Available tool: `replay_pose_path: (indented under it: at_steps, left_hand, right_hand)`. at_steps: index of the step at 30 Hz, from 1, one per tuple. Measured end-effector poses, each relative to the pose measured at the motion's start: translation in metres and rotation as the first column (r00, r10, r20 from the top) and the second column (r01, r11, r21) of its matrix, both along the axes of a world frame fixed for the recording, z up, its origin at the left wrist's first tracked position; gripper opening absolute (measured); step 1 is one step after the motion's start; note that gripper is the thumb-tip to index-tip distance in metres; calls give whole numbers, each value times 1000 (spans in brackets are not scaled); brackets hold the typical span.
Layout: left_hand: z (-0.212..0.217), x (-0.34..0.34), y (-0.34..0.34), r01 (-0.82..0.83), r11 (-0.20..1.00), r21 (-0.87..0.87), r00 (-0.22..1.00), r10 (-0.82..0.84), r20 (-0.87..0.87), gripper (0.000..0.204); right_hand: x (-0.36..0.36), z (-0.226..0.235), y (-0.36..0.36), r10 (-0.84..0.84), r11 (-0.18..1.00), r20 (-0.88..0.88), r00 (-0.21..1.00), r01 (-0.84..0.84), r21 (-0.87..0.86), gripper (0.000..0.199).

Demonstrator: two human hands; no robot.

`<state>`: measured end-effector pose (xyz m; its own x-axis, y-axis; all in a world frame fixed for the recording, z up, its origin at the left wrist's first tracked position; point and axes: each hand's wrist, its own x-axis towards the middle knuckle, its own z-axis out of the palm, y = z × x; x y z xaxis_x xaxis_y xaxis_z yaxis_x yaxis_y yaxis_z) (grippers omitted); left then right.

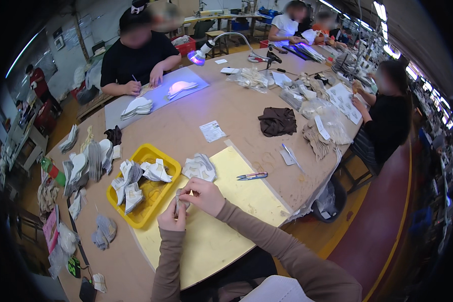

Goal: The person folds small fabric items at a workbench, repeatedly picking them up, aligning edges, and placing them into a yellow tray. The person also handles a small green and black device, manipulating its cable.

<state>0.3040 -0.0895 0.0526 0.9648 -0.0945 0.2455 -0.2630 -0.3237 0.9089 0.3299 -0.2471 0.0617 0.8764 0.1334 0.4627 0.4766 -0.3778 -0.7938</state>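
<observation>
Over the pale yellow sheet (221,226), my left hand (171,217) and my right hand (204,195) meet with fingers pinched on a small grey fabric piece (178,202). My fingers cover much of it. Just beyond them lies a grey-white bundle of cut fabric pieces (199,168). Left of my hands stands a yellow plastic tray (117,211) holding several stacks of white and grey cut pieces (157,171). A pair of thread snips (252,176) with blue handles rests to the right of the sheet.
Stacked fabric pieces (93,160) crowd the table's left side. A dark brown cloth (277,122), a paper slip (212,131) and a pen (292,157) lie farther off. Across the table, a person in black (136,60) works beside a lamp (200,54). A bin (332,201) stands at right.
</observation>
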Motion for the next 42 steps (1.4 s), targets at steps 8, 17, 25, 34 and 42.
replay_pose_path:
  at_steps: [8, 17, 25, 34, 42]
  left_hand:
    - [-4, 2, 19, -11, 959, 283, 996, -14, 85, 17]
    - [-2, 9, 39, -102, 992, -81, 979, 85, -186, 22]
    - [4, 10, 53, -68, 984, -163, 957, 19, -289, 21]
    - [11, -2, 31, 456, 884, 98, 888, -445, -116, 18]
    - [-15, 3, 34, 355, 784, -509, 900, -433, -39, 13]
  right_hand:
    - [2, -12, 2, 235, 971, -205, 950, -240, -3, 17]
    - [1, -10, 9, 674, 569, -82, 734, -446, 691, 12]
    - [1, 2, -1, 428, 886, -427, 797, -463, 24, 23]
    - [-7, 25, -18, 826, 65, 4, 564, -103, 993, 63]
    - [-6, 30, -12, 664, 124, -15, 747, -91, 988, 70]
